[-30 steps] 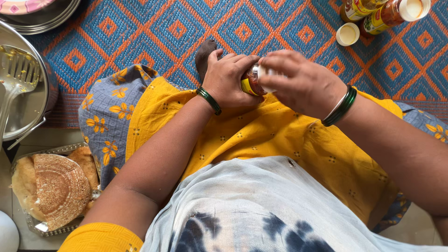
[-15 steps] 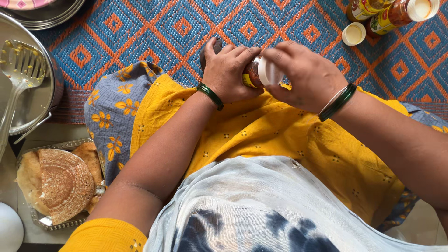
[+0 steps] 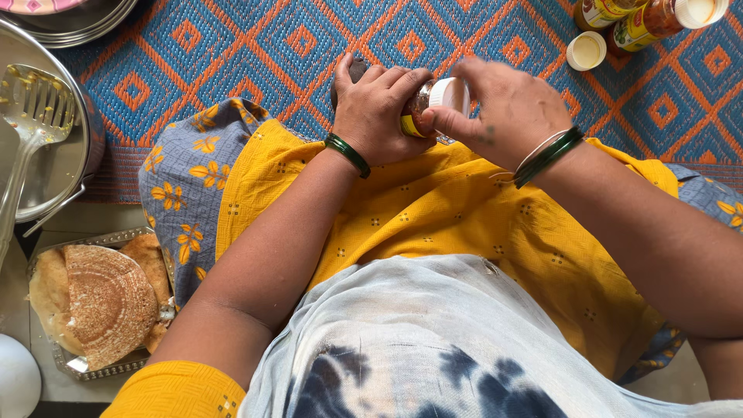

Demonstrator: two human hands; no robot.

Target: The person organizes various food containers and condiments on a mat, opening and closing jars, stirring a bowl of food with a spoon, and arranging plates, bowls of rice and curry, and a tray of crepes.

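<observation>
Since a second ago my hands have lifted the jar (image 3: pixel 418 114) a little off my lap, and my right hand has slid back so the white cap (image 3: pixel 449 94) now shows clear between its fingers. Far to the left of my left hand lies a metal pan (image 3: pixel 54 166) with a slotted spatula (image 3: pixel 31 116) in it, and nearer me on that side a foil tray (image 3: pixel 54 360) of flat crepes (image 3: pixel 104 302). My left hand (image 3: pixel 375 116) is wrapped tight around the body of the jar, fingers curled over the top of it, a green bangle (image 3: pixel 347 153) at the wrist. The jar lies tilted sideways between both hands, above my yellow skirt. My right hand (image 3: pixel 503 112) pinches the cap with thumb and fingertips. Beyond my right hand, on the patterned mat (image 3: pixel 255 46), sit a loose white lid (image 3: pixel 586 51) and two more bottles (image 3: pixel 646 19), well apart from what I hold.
</observation>
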